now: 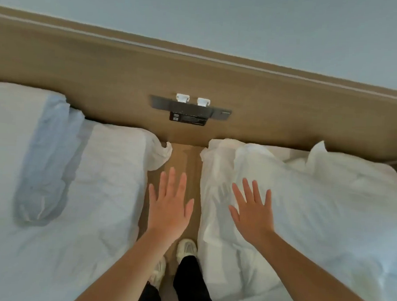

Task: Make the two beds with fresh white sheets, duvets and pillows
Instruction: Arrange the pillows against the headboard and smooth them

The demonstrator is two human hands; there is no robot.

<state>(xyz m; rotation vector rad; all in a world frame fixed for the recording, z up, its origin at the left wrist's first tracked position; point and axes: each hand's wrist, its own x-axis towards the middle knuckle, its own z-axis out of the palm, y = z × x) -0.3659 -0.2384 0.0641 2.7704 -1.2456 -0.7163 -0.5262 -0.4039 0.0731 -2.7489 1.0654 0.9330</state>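
A pale wall [223,15] is seen above a long wooden headboard [93,75], which crosses the view on a slant. A dark socket panel [190,109] is fixed to the headboard at its middle, with two small white plugs [182,98] standing in it; the label under it cannot be read.

Two beds run lengthwise away from the headboard toward the person, parted by a narrow strip of brown floor [193,164] below the socket panel. The left bed [93,214] is covered in white sheeting. A rolled, bluish-white bundle [46,163] lies on it, its long axis pointing from the headboard toward the person; whether it is a pillow or folded linen cannot be told. The right bed [326,237] is heaped with a rumpled white duvet, and a pointed white corner [317,154] rises just beside the headboard. Both beds are cut off by the frame's edges.

The left hand [169,209] is held flat over the floor strip, fingers straight and spread, nothing grasped. The right hand [251,214] is spread likewise above the right bed's near edge, its shadow cast on the duvet, nothing held. Pale shoes [187,247] are partly hidden behind the left forearm.
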